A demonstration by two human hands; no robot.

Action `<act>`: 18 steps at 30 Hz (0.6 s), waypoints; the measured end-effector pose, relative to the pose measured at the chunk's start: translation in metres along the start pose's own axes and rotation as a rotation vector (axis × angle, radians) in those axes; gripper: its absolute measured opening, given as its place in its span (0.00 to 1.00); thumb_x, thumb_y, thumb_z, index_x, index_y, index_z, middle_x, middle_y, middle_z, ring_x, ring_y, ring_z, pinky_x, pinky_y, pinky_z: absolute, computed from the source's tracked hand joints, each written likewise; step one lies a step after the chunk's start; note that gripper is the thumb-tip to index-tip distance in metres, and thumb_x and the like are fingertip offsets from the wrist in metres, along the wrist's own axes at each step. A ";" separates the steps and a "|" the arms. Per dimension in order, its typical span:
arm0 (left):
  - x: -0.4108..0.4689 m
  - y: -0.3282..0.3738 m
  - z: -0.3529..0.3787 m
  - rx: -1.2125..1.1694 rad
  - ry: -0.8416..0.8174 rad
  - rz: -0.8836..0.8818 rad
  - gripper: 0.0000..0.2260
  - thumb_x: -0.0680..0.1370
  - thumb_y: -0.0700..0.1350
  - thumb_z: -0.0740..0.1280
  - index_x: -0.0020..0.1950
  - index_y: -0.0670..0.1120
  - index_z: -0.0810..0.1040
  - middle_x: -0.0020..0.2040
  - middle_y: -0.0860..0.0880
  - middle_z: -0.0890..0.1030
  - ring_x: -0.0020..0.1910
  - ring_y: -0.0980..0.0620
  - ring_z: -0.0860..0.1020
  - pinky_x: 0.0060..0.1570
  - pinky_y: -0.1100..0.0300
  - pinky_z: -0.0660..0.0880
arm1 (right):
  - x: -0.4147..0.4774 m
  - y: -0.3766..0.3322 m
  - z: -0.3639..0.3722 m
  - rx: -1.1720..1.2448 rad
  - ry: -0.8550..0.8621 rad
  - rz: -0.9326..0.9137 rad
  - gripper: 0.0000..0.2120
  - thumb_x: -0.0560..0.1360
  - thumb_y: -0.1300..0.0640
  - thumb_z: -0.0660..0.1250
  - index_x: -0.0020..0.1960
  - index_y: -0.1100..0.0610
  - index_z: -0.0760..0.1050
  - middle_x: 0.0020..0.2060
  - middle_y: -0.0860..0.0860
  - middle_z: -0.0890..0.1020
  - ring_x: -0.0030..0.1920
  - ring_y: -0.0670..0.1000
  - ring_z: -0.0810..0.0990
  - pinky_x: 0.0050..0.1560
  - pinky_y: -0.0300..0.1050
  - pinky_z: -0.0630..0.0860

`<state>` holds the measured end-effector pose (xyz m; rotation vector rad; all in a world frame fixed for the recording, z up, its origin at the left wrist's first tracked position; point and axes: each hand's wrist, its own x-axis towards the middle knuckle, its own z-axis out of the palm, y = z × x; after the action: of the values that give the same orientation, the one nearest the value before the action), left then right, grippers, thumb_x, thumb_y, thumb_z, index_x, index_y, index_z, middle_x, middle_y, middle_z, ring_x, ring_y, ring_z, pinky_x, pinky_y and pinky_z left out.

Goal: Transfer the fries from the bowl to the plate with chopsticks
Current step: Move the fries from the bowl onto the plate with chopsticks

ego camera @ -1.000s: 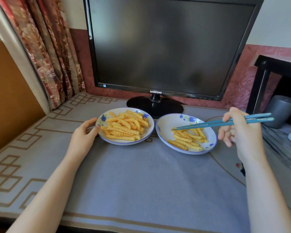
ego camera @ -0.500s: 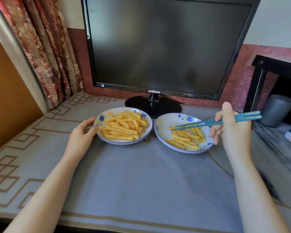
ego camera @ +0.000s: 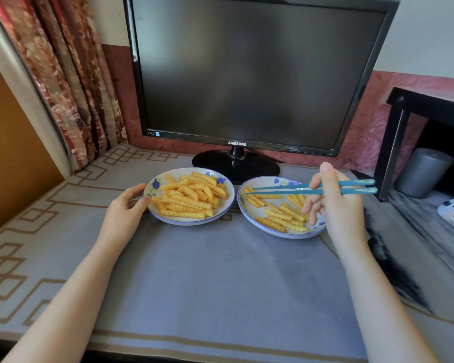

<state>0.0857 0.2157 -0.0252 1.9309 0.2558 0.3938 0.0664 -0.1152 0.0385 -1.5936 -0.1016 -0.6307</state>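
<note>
A person's left hand [ego camera: 126,213] grips the left rim of a blue-flowered bowl [ego camera: 154,184] heaped with crinkle-cut fries [ego camera: 189,200] on a cloth-covered bench [ego camera: 220,284]. Its fingers [ego camera: 135,188] are curled at the edge and the thumb is against the rim. The right hand [ego camera: 336,205] holds 2 teal chopsticks [ego camera: 357,191] nearly level above a matching plate [ego camera: 249,216], which sits just right of the bowl, the 2 rims close together. The upper fingers are clenched on the sticks while the lower ones hang loose over the plate. The chopstick tips lie close together over the plate's far-left edge, above 1 fry; whether they touch it cannot be told. A thinner layer of fries [ego camera: 281,217] lies on the plate. Behind both dishes stands a dark Samsung monitor [ego camera: 247,74], with a floral curtain [ego camera: 71,74] to the left and a grey cup [ego camera: 422,171] beneath the top of a black side table [ego camera: 404,100] to the right.
</note>
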 end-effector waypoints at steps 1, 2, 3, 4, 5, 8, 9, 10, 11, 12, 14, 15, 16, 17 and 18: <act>0.000 0.000 0.000 0.000 -0.001 0.001 0.14 0.78 0.43 0.64 0.65 0.49 0.76 0.59 0.48 0.80 0.54 0.48 0.80 0.58 0.54 0.73 | 0.001 -0.001 -0.003 0.012 0.014 0.001 0.19 0.82 0.50 0.57 0.36 0.59 0.69 0.22 0.62 0.72 0.16 0.54 0.66 0.20 0.39 0.62; 0.000 0.000 0.000 0.001 0.000 0.002 0.14 0.79 0.43 0.64 0.65 0.49 0.76 0.59 0.49 0.80 0.54 0.48 0.80 0.57 0.54 0.73 | 0.002 -0.002 -0.006 0.022 0.030 0.005 0.19 0.82 0.49 0.57 0.36 0.58 0.69 0.21 0.61 0.73 0.16 0.54 0.65 0.20 0.39 0.62; 0.000 0.000 0.000 0.001 0.001 0.002 0.14 0.79 0.43 0.64 0.65 0.49 0.76 0.58 0.49 0.80 0.54 0.48 0.80 0.57 0.55 0.73 | 0.003 -0.004 -0.009 0.026 0.051 0.011 0.19 0.82 0.49 0.57 0.36 0.58 0.69 0.21 0.61 0.73 0.16 0.54 0.65 0.20 0.38 0.62; 0.000 0.000 0.000 -0.001 0.001 0.000 0.14 0.78 0.43 0.64 0.64 0.49 0.76 0.58 0.49 0.80 0.53 0.48 0.80 0.57 0.55 0.73 | 0.005 -0.005 -0.013 0.023 0.073 0.017 0.19 0.82 0.49 0.56 0.36 0.58 0.69 0.20 0.59 0.73 0.16 0.53 0.65 0.20 0.37 0.61; 0.000 0.000 0.000 -0.003 0.001 -0.004 0.14 0.78 0.43 0.64 0.64 0.50 0.76 0.57 0.49 0.80 0.53 0.48 0.80 0.57 0.54 0.73 | 0.006 -0.006 -0.017 0.016 0.093 0.024 0.19 0.82 0.50 0.56 0.36 0.58 0.69 0.19 0.57 0.73 0.15 0.52 0.64 0.19 0.36 0.60; 0.001 0.000 0.000 -0.017 0.002 -0.005 0.13 0.78 0.43 0.64 0.63 0.51 0.76 0.57 0.49 0.81 0.53 0.48 0.80 0.60 0.51 0.73 | 0.010 -0.008 -0.027 -0.014 0.132 0.047 0.19 0.83 0.50 0.54 0.36 0.58 0.69 0.17 0.55 0.72 0.14 0.50 0.62 0.18 0.35 0.58; 0.001 0.000 0.000 -0.019 0.003 -0.003 0.13 0.78 0.43 0.64 0.63 0.51 0.76 0.57 0.49 0.80 0.53 0.48 0.80 0.60 0.51 0.73 | 0.012 -0.006 -0.030 -0.023 0.141 0.056 0.19 0.83 0.50 0.54 0.36 0.58 0.69 0.16 0.54 0.72 0.14 0.49 0.61 0.17 0.35 0.57; 0.000 0.000 0.000 -0.016 0.003 -0.003 0.14 0.78 0.43 0.64 0.63 0.50 0.76 0.57 0.49 0.80 0.53 0.48 0.80 0.59 0.53 0.73 | 0.013 -0.005 -0.032 -0.029 0.147 0.063 0.19 0.83 0.50 0.54 0.36 0.57 0.69 0.16 0.54 0.71 0.14 0.49 0.61 0.17 0.34 0.56; 0.000 0.000 0.001 -0.011 0.004 -0.002 0.14 0.79 0.43 0.64 0.64 0.50 0.76 0.57 0.50 0.80 0.53 0.49 0.80 0.57 0.55 0.72 | 0.015 -0.003 -0.033 -0.034 0.146 0.070 0.19 0.83 0.50 0.54 0.36 0.58 0.69 0.16 0.54 0.71 0.14 0.49 0.61 0.17 0.34 0.56; 0.000 0.001 0.001 -0.007 0.005 0.000 0.14 0.79 0.43 0.64 0.64 0.49 0.76 0.56 0.50 0.80 0.53 0.49 0.80 0.56 0.57 0.72 | 0.016 -0.002 -0.034 -0.039 0.140 0.076 0.19 0.83 0.50 0.54 0.36 0.58 0.69 0.16 0.54 0.71 0.14 0.49 0.61 0.17 0.34 0.56; -0.001 0.001 0.001 -0.013 0.004 0.001 0.14 0.79 0.43 0.64 0.64 0.49 0.76 0.56 0.50 0.80 0.52 0.49 0.80 0.56 0.56 0.72 | 0.016 0.002 -0.033 -0.057 0.124 0.087 0.19 0.82 0.50 0.55 0.37 0.58 0.69 0.16 0.54 0.71 0.13 0.49 0.61 0.17 0.34 0.56; 0.000 0.000 0.001 -0.019 0.004 0.003 0.14 0.79 0.43 0.64 0.64 0.49 0.76 0.56 0.49 0.80 0.52 0.48 0.80 0.58 0.54 0.73 | 0.017 0.003 -0.033 -0.068 0.119 0.093 0.19 0.82 0.50 0.55 0.37 0.58 0.69 0.16 0.55 0.72 0.13 0.49 0.61 0.17 0.35 0.56; 0.000 0.000 0.001 -0.021 0.004 0.002 0.14 0.79 0.43 0.64 0.64 0.49 0.76 0.57 0.49 0.80 0.52 0.48 0.80 0.59 0.53 0.73 | 0.017 0.004 -0.032 -0.076 0.114 0.098 0.19 0.82 0.50 0.55 0.37 0.58 0.69 0.16 0.55 0.72 0.14 0.49 0.61 0.17 0.35 0.56; 0.000 0.000 0.001 -0.017 0.004 0.001 0.14 0.79 0.43 0.64 0.64 0.48 0.76 0.56 0.50 0.80 0.52 0.48 0.80 0.58 0.54 0.73 | 0.017 0.005 -0.032 -0.077 0.109 0.102 0.19 0.82 0.50 0.55 0.36 0.59 0.69 0.17 0.55 0.72 0.14 0.49 0.61 0.18 0.35 0.57; 0.000 0.000 0.001 -0.012 0.005 0.000 0.14 0.79 0.43 0.64 0.65 0.48 0.76 0.56 0.50 0.80 0.52 0.48 0.80 0.58 0.54 0.73 | 0.016 0.005 -0.031 -0.073 0.108 0.102 0.19 0.82 0.50 0.55 0.36 0.59 0.69 0.17 0.55 0.73 0.14 0.49 0.62 0.18 0.36 0.57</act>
<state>0.0863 0.2149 -0.0253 1.9184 0.2563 0.3990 0.0719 -0.1504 0.0409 -1.6209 0.0831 -0.6458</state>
